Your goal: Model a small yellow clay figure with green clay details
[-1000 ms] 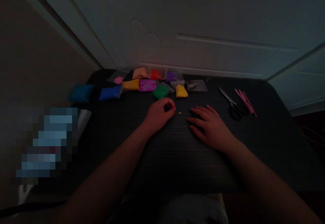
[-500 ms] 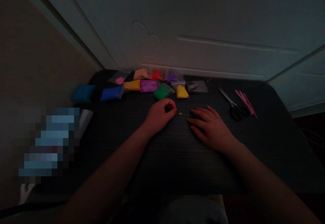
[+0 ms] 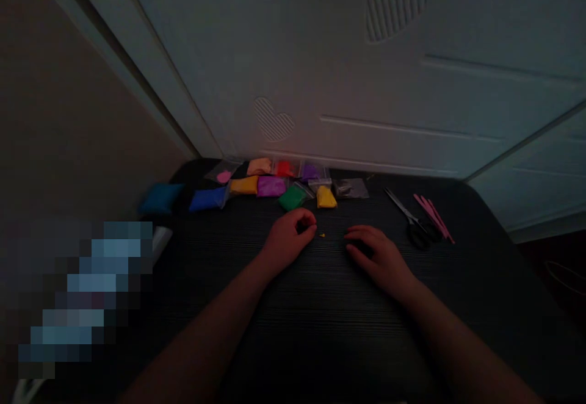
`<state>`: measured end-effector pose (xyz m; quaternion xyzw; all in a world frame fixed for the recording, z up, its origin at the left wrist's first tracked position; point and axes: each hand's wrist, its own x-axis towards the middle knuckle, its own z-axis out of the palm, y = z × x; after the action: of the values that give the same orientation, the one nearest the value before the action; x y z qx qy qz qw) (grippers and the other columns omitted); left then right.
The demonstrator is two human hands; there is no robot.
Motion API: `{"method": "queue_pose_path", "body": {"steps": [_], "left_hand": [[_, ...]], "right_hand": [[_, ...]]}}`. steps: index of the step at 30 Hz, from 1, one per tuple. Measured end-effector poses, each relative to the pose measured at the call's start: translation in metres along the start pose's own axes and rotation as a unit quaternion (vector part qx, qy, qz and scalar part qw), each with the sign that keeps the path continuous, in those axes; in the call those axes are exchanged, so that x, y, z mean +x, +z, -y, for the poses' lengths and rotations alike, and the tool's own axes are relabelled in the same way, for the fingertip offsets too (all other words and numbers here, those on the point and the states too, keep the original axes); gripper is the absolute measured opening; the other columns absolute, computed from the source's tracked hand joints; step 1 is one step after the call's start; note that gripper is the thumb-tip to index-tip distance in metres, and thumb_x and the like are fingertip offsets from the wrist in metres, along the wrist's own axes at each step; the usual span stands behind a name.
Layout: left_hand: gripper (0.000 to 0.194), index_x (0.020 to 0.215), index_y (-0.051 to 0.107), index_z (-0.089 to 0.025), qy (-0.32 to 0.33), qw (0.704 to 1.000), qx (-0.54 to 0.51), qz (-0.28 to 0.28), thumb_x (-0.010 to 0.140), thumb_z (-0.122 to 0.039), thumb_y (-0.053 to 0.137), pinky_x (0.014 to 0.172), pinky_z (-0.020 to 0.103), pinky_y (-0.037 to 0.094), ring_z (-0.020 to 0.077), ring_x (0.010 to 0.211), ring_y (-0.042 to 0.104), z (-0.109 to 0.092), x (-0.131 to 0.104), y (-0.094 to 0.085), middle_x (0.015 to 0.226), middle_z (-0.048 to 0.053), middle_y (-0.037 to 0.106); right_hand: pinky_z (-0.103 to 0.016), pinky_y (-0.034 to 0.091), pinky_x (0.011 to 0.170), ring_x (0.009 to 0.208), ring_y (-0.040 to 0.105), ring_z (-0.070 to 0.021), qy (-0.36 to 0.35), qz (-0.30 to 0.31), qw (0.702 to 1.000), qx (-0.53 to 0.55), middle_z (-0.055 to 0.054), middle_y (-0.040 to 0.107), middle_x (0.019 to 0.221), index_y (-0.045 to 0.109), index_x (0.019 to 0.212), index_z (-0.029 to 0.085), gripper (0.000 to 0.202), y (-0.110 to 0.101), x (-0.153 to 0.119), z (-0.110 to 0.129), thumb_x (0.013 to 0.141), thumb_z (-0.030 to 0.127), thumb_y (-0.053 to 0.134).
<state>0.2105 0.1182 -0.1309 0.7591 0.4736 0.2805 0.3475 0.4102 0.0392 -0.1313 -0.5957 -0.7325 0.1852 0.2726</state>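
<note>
Black table [image 3: 320,318], finely lined top, rounded far corners, across lower frame. Packets left of center to center, two rough rows — back: pink bag [image 3: 224,176], peach bag [image 3: 259,166], red bag [image 3: 284,168], purple bag [image 3: 310,172]; front: blue bag [image 3: 208,198], orange bag [image 3: 244,185], magenta bag [image 3: 271,186], green bag [image 3: 293,198], yellow bag [image 3: 326,196], dark bag [image 3: 350,188]. Tiny yellow bit [image 3: 322,235] below yellow bag, near frame center. Right of center — scissors [image 3: 412,220], black handles, tips toward upper left; pink strips [image 3: 431,215] just right of them.
</note>
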Motion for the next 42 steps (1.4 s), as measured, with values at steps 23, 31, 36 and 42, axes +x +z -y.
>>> {"method": "queue_pose_path", "body": {"steps": [23,31,36,42], "left_hand": [[0.018,0.086,0.062,-0.021,0.095,0.994,0.042,0.045,0.070,-0.020,0.054,0.083,0.030,0.042,0.0163,0.090,0.055,0.007,0.001,-0.003,0.093,0.002,0.060],[0.019,0.087,0.063,-0.021,0.113,0.989,0.078,0.063,0.069,-0.025,0.057,0.088,0.034,0.039,0.0182,0.095,0.052,0.007,0.001,-0.001,0.096,0.003,0.059],[0.018,0.087,0.063,-0.021,0.116,0.987,0.093,0.060,0.071,-0.027,0.056,0.087,0.035,0.039,0.0185,0.094,0.052,0.005,0.001,0.000,0.096,0.003,0.059],[0.017,0.086,0.063,-0.022,0.120,0.986,0.102,0.059,0.072,-0.026,0.055,0.086,0.034,0.040,0.0182,0.094,0.051,0.006,0.001,0.001,0.095,0.003,0.059]], "right_hand": [[-0.038,0.035,0.085,0.098,0.052,-0.0194,-0.059,-0.002,0.996,-0.060,-0.001,0.061,0.107,0.065,0.090,0.028,0.016,0.014,0.017,-0.003,0.078,0.029,0.055],[-0.039,0.034,0.085,0.098,0.051,-0.0200,-0.054,0.002,0.997,-0.062,-0.001,0.060,0.109,0.065,0.087,0.028,0.014,0.013,0.017,-0.004,0.077,0.030,0.055],[-0.038,0.034,0.084,0.099,0.050,-0.0199,-0.056,0.006,0.996,-0.061,0.000,0.059,0.109,0.065,0.085,0.028,0.012,0.012,0.017,-0.002,0.077,0.028,0.056],[-0.038,0.034,0.084,0.099,0.050,-0.0197,-0.057,0.007,0.997,-0.059,-0.002,0.059,0.108,0.064,0.086,0.026,0.013,0.013,0.017,-0.001,0.078,0.028,0.054]]}}
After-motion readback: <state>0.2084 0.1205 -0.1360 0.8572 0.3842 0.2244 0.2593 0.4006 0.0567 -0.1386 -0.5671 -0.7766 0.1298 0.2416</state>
